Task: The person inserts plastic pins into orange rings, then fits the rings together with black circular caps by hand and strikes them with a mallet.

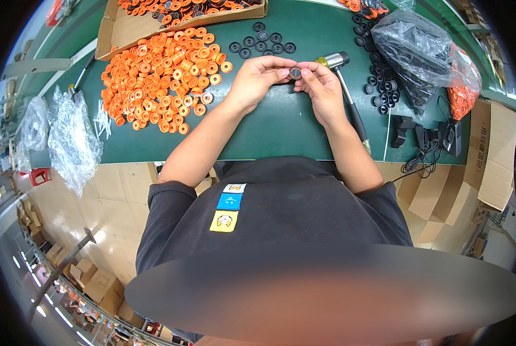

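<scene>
Between my fingertips, above the green table, is a small round black part [295, 72]. My left hand [259, 82] pinches it from the left and my right hand [322, 92] from the right, so both are closed on its rim. Just beyond my right hand lies a mallet [339, 59] with a yellow and silver head; its dark handle runs toward the table's near edge. Several black round caps [262, 36] are spread out past my hands. A large heap of orange round pieces [160, 75] covers the table to the left of my left forearm.
A cardboard box [111, 29] of orange and black pieces stands at the far left. To the right are loose black caps [379, 81], a clear bag [413, 43] and black cables [422, 158]. Crumpled clear plastic [73, 138] hangs over the left edge. Cardboard cartons [488, 155] stand at right.
</scene>
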A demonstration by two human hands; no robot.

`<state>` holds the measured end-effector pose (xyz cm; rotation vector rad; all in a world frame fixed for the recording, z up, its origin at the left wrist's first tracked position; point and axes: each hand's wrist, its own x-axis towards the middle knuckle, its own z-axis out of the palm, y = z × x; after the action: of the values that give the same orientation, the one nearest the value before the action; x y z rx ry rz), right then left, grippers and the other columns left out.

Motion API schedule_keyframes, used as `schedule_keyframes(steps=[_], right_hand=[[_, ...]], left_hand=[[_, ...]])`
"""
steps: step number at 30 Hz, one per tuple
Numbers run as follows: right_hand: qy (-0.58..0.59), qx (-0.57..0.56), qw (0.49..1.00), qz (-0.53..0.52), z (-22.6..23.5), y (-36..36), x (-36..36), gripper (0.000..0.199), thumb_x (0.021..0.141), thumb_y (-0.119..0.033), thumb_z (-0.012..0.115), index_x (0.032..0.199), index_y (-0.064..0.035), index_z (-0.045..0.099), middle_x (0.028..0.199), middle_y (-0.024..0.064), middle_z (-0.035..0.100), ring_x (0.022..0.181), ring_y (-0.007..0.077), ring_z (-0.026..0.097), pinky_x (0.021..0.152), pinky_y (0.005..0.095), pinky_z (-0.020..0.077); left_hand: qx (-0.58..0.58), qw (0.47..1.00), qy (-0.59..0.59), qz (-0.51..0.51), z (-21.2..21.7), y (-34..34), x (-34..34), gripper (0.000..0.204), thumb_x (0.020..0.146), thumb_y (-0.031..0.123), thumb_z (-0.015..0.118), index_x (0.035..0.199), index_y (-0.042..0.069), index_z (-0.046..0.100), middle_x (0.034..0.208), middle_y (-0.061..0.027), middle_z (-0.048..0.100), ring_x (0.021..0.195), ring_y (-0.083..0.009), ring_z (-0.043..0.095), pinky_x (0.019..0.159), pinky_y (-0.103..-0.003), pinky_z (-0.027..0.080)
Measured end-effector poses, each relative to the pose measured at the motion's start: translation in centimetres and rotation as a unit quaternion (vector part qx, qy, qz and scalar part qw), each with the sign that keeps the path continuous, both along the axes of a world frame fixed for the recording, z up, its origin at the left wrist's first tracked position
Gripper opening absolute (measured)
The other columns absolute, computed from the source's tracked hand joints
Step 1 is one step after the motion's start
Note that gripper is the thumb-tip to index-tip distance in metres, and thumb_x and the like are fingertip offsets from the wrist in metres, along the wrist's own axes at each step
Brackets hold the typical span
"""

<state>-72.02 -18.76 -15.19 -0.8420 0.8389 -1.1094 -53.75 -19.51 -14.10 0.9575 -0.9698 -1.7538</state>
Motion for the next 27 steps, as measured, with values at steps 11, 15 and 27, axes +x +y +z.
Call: schedule_keyframes(steps=[11,15,27], right_hand=[[0.056,-0.095,0.993,-0.035,-0.4,0.4,0.5,0.023,0.092,-0.004,0.067,0.113,0.0042,0.062,0.101,0.0078,0.067,0.088,0.0131,0.065,0.078,0.0255,0.0547],[0.077,-0.185,0.979,-0.023,-0.5,0.5,0.6,0.029,0.087,0.006,0.068,0.115,0.0058,0.062,0.108,0.0072,0.060,0.095,0.0143,0.064,0.083,0.0267,0.0552],[0.073,-0.237,0.968,-0.042,0.3,0.7,0.5,0.031,0.087,0.008,0.066,0.118,0.0055,0.061,0.116,0.0124,0.062,0.104,0.0208,0.066,0.092,0.0316,0.0547]], left_hand=[[-0.052,0.996,-0.066,-0.015,0.0,0.1,-0.1,0.025,0.094,0.005,0.064,0.117,-0.004,0.064,0.109,-0.0115,0.069,0.098,-0.0146,0.066,0.091,-0.028,0.053],[-0.028,0.999,-0.025,-0.022,-0.4,-0.3,0.3,0.024,0.095,0.008,0.063,0.117,-0.003,0.064,0.108,-0.0101,0.069,0.096,-0.0150,0.066,0.090,-0.029,0.053],[-0.137,0.990,0.004,-0.012,1.0,0.6,0.1,0.032,0.088,0.001,0.069,0.119,-0.003,0.063,0.111,-0.0062,0.061,0.105,-0.0151,0.061,0.094,-0.029,0.050]])
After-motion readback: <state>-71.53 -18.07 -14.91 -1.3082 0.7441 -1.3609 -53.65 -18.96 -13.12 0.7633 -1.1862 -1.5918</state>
